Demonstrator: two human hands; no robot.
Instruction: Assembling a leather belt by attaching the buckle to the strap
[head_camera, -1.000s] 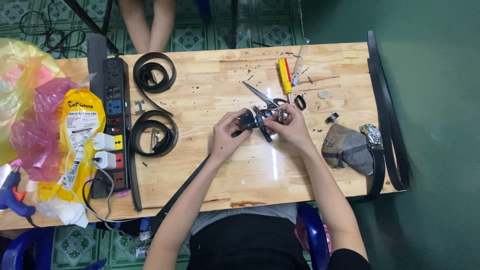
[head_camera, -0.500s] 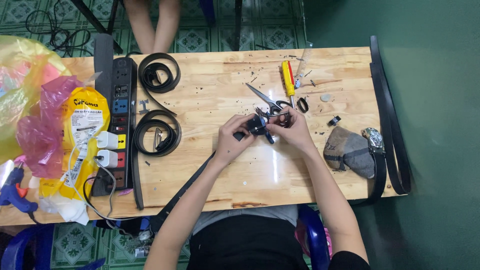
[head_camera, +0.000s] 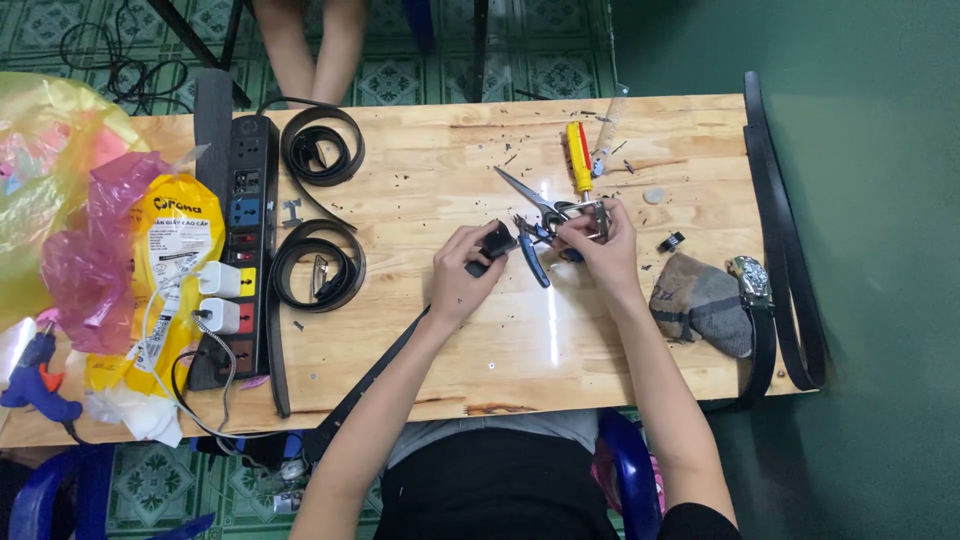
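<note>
My left hand (head_camera: 462, 275) grips the end of a black belt (head_camera: 385, 365) that runs from my fingers down over the table's near edge. My right hand (head_camera: 600, 250) is closed on blue-handled pliers (head_camera: 533, 258), whose jaws meet the belt end (head_camera: 497, 241) between my hands. A small metal piece shows at my right fingertips; I cannot make out what it is. Silver scissors (head_camera: 530, 192) lie just beyond the pliers, and a yellow-handled screwdriver (head_camera: 578, 155) lies beyond those.
Two coiled black belts (head_camera: 320, 150) (head_camera: 320, 268) lie beside a black power strip (head_camera: 245, 230) with white chargers. Yellow and pink plastic bags (head_camera: 150, 260) and a blue glue gun (head_camera: 35, 375) are at left. A grey cloth (head_camera: 700, 300), a silver-buckled belt (head_camera: 752, 282) and hanging belts (head_camera: 795, 260) are at right. Another person's legs (head_camera: 310, 50) are across the table.
Both hands stay at the same spot with the belt end and pliers. The view has drifted, so the table sits a little lower in the frame.
</note>
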